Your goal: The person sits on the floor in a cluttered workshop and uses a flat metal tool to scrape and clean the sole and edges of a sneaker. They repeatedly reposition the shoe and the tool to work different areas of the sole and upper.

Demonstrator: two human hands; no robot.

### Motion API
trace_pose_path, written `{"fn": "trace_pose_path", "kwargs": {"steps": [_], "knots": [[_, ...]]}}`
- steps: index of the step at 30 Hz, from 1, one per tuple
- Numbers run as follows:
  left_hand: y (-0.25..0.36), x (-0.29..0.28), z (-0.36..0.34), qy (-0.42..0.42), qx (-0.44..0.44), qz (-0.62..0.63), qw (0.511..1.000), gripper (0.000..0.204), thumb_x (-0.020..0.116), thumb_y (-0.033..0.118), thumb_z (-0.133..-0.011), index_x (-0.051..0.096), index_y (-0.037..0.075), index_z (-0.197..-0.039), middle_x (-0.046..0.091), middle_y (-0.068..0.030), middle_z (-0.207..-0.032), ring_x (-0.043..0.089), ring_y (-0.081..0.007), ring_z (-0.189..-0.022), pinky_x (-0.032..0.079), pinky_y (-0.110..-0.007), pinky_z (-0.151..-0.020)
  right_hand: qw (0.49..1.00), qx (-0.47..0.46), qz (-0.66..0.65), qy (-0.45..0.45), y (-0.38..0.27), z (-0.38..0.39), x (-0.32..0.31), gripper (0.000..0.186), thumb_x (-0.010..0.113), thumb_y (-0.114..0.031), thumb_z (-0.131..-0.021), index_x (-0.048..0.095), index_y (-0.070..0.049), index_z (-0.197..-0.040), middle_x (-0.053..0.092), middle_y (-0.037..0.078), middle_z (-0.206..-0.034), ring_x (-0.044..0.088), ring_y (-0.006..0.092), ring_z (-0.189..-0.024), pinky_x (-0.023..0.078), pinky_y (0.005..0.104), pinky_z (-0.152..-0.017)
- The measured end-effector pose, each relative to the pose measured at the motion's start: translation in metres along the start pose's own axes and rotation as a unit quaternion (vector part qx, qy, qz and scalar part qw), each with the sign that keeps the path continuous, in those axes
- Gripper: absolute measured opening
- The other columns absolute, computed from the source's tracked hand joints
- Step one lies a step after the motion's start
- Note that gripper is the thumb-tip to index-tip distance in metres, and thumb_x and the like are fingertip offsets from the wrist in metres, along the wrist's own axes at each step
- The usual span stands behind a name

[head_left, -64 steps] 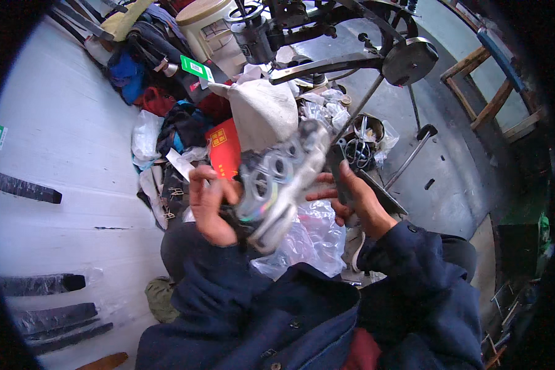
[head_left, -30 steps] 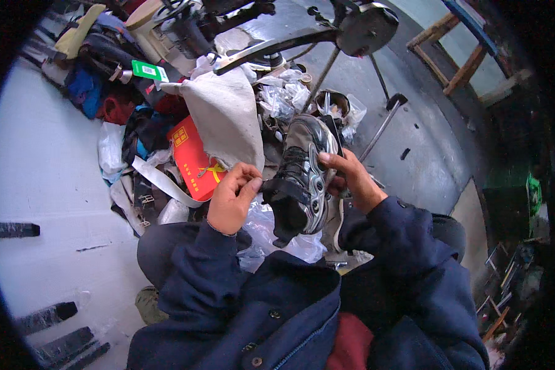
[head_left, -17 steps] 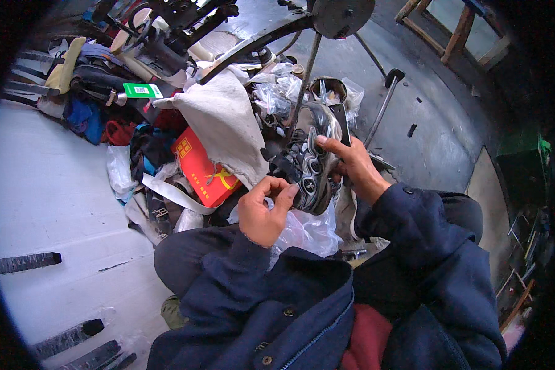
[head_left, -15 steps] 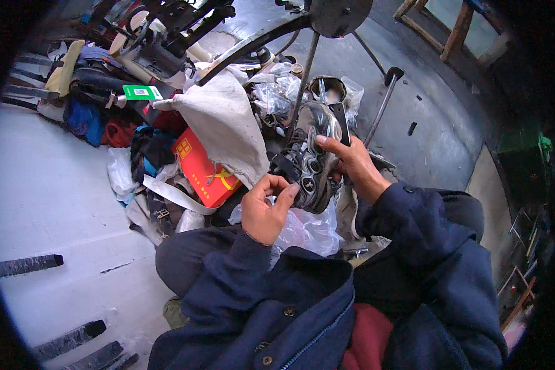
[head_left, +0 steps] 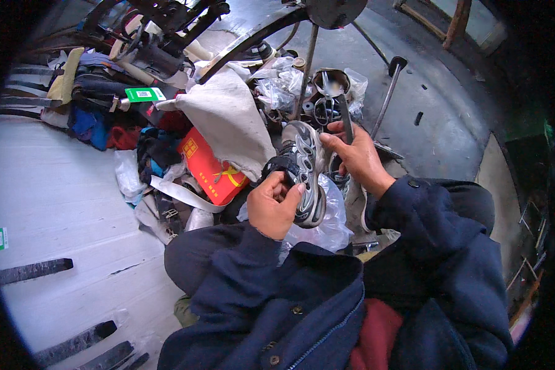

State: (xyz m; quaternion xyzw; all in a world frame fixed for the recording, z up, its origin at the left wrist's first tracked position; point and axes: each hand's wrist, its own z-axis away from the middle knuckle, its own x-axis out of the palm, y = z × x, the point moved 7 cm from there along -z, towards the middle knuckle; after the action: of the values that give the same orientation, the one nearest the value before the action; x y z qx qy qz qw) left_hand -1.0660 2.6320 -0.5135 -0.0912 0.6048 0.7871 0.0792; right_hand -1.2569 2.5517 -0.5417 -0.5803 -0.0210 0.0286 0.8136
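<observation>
In front of me a grey and black sneaker (head_left: 304, 154) is held up on its side, toe pointing away, its sculpted pale sole edge turned to the right. My left hand (head_left: 272, 204) grips it near the heel end, thumb against the side and fingers at the dark upper. My right hand (head_left: 359, 159) is closed around a dark, flat, blade-like tool (head_left: 345, 117) that sticks up past its fingers. Its thumb is near the sneaker's sole edge by the toe; whether they touch I cannot tell. Part of a second shoe (head_left: 338, 169) shows behind the right hand.
A beige cloth (head_left: 228, 114) drapes over a red box (head_left: 203, 163) at the left. Beyond stands a black iron machine (head_left: 166, 43) with a curved leg. A round tin (head_left: 330, 83), clear plastic bags (head_left: 280, 92) and a metal post stand (head_left: 390, 92) lie ahead. Under the sneaker is a plastic bag (head_left: 327, 213).
The sneaker has turned so its sole edge shows more, and moved slightly nearer me. My right hand has shifted off its side, and the dark tool now shows more clearly.
</observation>
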Motion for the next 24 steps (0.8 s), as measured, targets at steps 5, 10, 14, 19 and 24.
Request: {"fn": "trace_pose_path", "kwargs": {"steps": [5,10,14,19,24], "knots": [[0.011,-0.010,0.003,0.068,0.034,-0.105,0.992,0.017,0.071,0.007,-0.087,0.063,-0.002,-0.099,0.062,-0.0017,-0.069,0.055,-0.0047,-0.060,0.043,-0.023,-0.054,0.993,0.001,0.037,-0.116,-0.004,0.010,0.023,0.014,0.067,-0.014,-0.090,0.067,-0.001,-0.094,0.058,0.000,-0.070,0.052,0.0080,-0.053,0.042,0.0249,-0.047],[0.022,-0.007,0.007,0.098,0.073,-0.167,0.978,0.020,0.073,0.010,-0.084,0.065,0.000,-0.100,0.068,-0.0110,-0.069,0.068,-0.0176,-0.058,0.050,-0.030,-0.054,0.985,-0.006,0.031,-0.172,-0.011,0.027,0.040,0.016,0.070,-0.014,-0.089,0.071,0.002,-0.095,0.063,0.003,-0.071,0.052,0.0069,-0.053,0.041,0.0244,-0.047],[0.030,-0.002,0.010,0.113,0.129,-0.271,0.947,0.024,0.072,0.009,-0.081,0.067,0.002,-0.103,0.068,-0.0118,-0.073,0.068,-0.0232,-0.060,0.051,-0.034,-0.056,0.988,-0.043,0.031,-0.147,-0.016,0.030,0.039,0.015,0.072,-0.013,-0.088,0.072,0.002,-0.092,0.062,0.002,-0.068,0.053,0.0064,-0.055,0.041,0.0246,-0.049],[0.045,0.007,0.015,0.121,0.236,-0.371,0.890,0.030,0.073,0.006,-0.075,0.068,0.002,-0.104,0.068,-0.0161,-0.076,0.068,-0.0318,-0.065,0.053,-0.040,-0.060,0.985,-0.118,0.074,-0.099,-0.022,0.036,0.035,0.016,0.072,-0.011,-0.085,0.070,0.004,-0.088,0.064,0.009,-0.068,0.059,0.0114,-0.063,0.047,0.0306,-0.057],[0.050,0.017,0.017,0.109,0.271,-0.417,0.861,0.029,0.071,0.011,-0.078,0.068,0.005,-0.106,0.069,-0.0149,-0.081,0.065,-0.0357,-0.070,0.050,-0.042,-0.063,0.967,-0.191,0.151,-0.079,-0.029,0.038,0.033,0.019,0.072,-0.009,-0.077,0.065,0.007,-0.084,0.065,0.020,-0.070,0.063,0.0195,-0.062,0.051,0.0359,-0.061]]}}
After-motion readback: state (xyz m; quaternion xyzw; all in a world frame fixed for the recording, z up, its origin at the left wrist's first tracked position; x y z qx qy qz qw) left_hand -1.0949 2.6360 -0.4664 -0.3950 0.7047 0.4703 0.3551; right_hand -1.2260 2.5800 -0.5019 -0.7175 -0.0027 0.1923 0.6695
